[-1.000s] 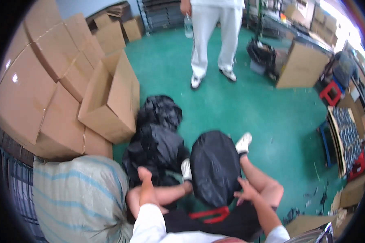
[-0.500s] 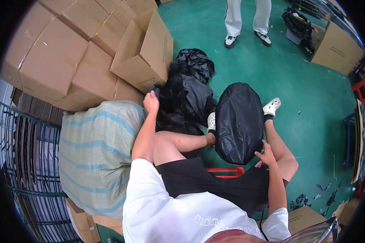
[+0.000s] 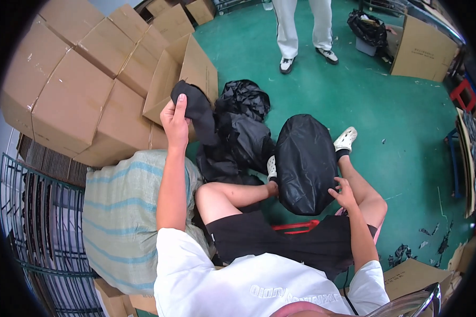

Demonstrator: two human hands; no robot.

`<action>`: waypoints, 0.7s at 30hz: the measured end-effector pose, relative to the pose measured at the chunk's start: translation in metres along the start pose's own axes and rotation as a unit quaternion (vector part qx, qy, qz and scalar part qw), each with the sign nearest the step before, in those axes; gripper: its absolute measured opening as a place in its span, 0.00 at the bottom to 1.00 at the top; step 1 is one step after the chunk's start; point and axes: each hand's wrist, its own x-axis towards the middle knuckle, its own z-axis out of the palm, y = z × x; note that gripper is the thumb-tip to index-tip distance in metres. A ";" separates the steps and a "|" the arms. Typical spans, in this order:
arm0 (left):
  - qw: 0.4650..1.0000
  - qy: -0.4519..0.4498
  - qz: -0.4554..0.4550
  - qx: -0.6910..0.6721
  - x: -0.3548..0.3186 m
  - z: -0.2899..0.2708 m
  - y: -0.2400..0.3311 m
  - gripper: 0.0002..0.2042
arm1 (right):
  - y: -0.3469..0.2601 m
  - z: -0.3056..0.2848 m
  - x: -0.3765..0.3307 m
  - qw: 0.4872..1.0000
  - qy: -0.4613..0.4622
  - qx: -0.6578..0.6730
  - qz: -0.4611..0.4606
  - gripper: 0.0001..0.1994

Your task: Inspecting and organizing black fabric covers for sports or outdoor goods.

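Observation:
My left hand [image 3: 175, 120] is raised and grips a black cloth-like piece [image 3: 198, 110], lifted off a heap of black bags [image 3: 238, 138] in front of me. My right hand [image 3: 345, 192] rests with spread fingers on the side of a full, rounded black bag [image 3: 304, 164] that stands between my legs. I sit on a low red stool [image 3: 296, 227] with my feet in white clogs [image 3: 345, 139] on the green floor.
Stacked cardboard boxes [image 3: 90, 90] fill the left, one open box [image 3: 182, 74] next to the heap. A striped woven sack [image 3: 122, 216] lies by my left arm, a wire rack [image 3: 37, 222] beyond it. Another person in white trousers [image 3: 301, 26] stands ahead. More boxes [image 3: 423, 47] stand far right.
My left hand has risen from the black heap, pulling a black piece up with it. The right hand stays on the rounded bag. The view has tilted downward.

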 end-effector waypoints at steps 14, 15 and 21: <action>0.964 -0.164 -0.056 -0.201 -0.036 0.080 0.073 0.11 | -0.139 -0.011 0.013 0.929 -0.061 0.344 -0.120 0.22; 0.963 -0.168 -0.061 -0.204 -0.043 0.084 0.075 0.11 | -0.151 -0.013 0.011 0.922 -0.077 0.364 -0.104 0.21; 0.890 -0.456 -0.024 -0.022 -0.123 0.135 0.101 0.16 | -0.160 0.016 0.028 0.877 -0.177 0.445 0.043 0.26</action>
